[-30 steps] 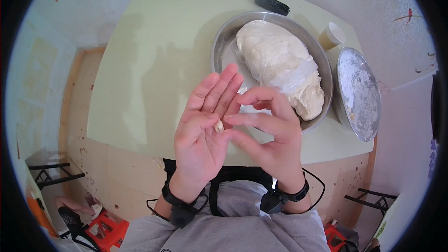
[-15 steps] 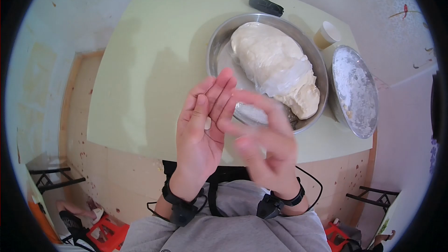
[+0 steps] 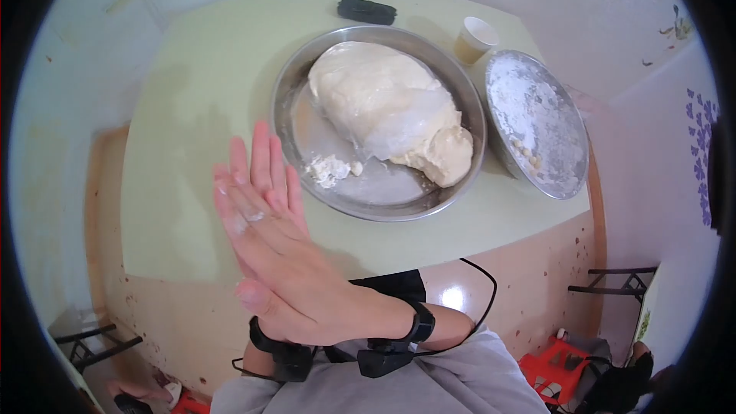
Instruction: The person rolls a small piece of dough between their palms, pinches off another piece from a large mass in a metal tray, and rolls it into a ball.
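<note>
My right hand [image 3: 299, 280] lies flat across the palm of my left hand [image 3: 261, 157], fingers stretched out and white powder on its knuckles. The left hand's fingers also point forward, straight, and its palm is covered. Whatever lies between the palms is hidden. Just right of my fingers stands a round metal basin [image 3: 391, 190]. It holds a large lump of pale dough [image 3: 376, 92], partly under clear plastic film, with a torn end at the near right. A small heap of white flour [image 3: 330, 171] sits on the basin's left side.
A tilted metal bowl [image 3: 579, 161] coated in white flour, with several small dough pieces [image 3: 527, 156], stands right of the basin. Behind are a paper cup [image 3: 475, 40] and a dark elongated object [image 3: 366, 11]. Red stools [image 3: 553, 372] and a person's arm [image 3: 142, 391] appear below the table [image 3: 192, 238].
The right hand has come down onto the left palm, covering the small pale dough piece seen there. Both hands have shifted left, away from the basin; the whole view has also shifted.
</note>
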The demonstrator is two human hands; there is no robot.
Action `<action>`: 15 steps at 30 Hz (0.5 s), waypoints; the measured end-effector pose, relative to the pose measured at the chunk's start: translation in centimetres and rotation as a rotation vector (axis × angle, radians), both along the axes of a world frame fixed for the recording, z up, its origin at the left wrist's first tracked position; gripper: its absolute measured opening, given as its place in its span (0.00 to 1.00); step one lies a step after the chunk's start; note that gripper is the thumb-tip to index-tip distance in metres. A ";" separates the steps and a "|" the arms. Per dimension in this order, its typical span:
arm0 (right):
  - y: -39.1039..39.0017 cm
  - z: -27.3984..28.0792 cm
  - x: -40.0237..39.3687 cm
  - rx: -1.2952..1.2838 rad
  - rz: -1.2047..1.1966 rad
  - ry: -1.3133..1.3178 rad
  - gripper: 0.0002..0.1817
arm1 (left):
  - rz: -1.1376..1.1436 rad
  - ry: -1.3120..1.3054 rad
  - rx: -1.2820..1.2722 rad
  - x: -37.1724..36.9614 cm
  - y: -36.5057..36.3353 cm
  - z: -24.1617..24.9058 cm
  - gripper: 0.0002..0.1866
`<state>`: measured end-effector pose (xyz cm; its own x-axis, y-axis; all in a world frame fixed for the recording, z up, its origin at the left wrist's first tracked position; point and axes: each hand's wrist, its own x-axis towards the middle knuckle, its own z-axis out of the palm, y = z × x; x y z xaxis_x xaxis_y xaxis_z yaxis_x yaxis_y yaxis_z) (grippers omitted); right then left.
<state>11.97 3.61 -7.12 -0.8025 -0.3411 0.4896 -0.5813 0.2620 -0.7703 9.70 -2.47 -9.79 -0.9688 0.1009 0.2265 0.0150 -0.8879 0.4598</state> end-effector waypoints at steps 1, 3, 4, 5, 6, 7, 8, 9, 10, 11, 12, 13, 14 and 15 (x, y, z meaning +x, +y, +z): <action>0.1 0.4 -0.1 0.007 0.000 -0.031 0.34 | -0.012 0.042 0.042 0.7 0.6 -0.4 0.37; -1.0 0.4 0.0 0.040 -0.147 -0.132 0.34 | -0.024 0.129 0.093 1.8 1.6 -0.9 0.37; -1.3 0.3 0.1 0.070 -0.279 -0.237 0.33 | -0.014 0.182 0.108 2.3 1.8 -0.9 0.37; -0.6 0.4 -0.4 0.070 -0.287 -0.236 0.33 | -0.005 0.212 0.118 2.7 1.9 -0.7 0.38; 0.5 0.5 -1.4 -0.020 -0.143 -0.161 0.33 | 0.005 0.239 0.145 2.8 2.0 -0.4 0.38; 1.2 0.3 -2.0 -0.107 0.002 -0.085 0.33 | -0.001 0.242 0.149 3.2 1.9 0.4 0.38; 1.5 -0.2 -2.0 -0.103 -0.004 -0.081 0.33 | 0.051 0.002 0.169 3.6 1.5 2.1 0.39; 1.8 -0.9 -1.8 -0.030 0.025 -0.047 0.34 | 0.103 -0.238 0.186 3.8 1.3 3.2 0.39; 1.9 -1.3 -1.4 0.042 0.057 -0.014 0.35 | 0.099 -0.237 0.188 3.5 0.8 3.6 0.39; 1.6 -1.4 -0.8 0.044 0.055 -0.013 0.35 | 0.112 -0.192 0.184 2.9 0.0 3.7 0.40; 1.0 -1.5 -0.2 -0.016 0.064 0.017 0.34 | 0.125 -0.147 0.180 2.3 -0.6 3.7 0.42; 0.6 -1.6 0.3 -0.078 0.073 0.045 0.34 | 0.121 -0.148 0.181 1.6 -0.8 3.3 0.42; 0.3 -1.7 0.5 -0.077 0.071 0.046 0.34 | 0.123 -0.063 0.252 0.8 -0.9 2.6 0.43; 0.1 -1.7 0.6 -0.101 0.074 0.083 0.33 | 0.126 0.024 0.323 0.3 -0.8 2.1 0.44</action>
<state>12.59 3.68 -8.84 -0.7324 -0.3434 0.5879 -0.6589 0.1401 -0.7391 10.01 -3.28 -7.67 -0.9632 -0.0993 0.2498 0.1407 -0.9780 0.1537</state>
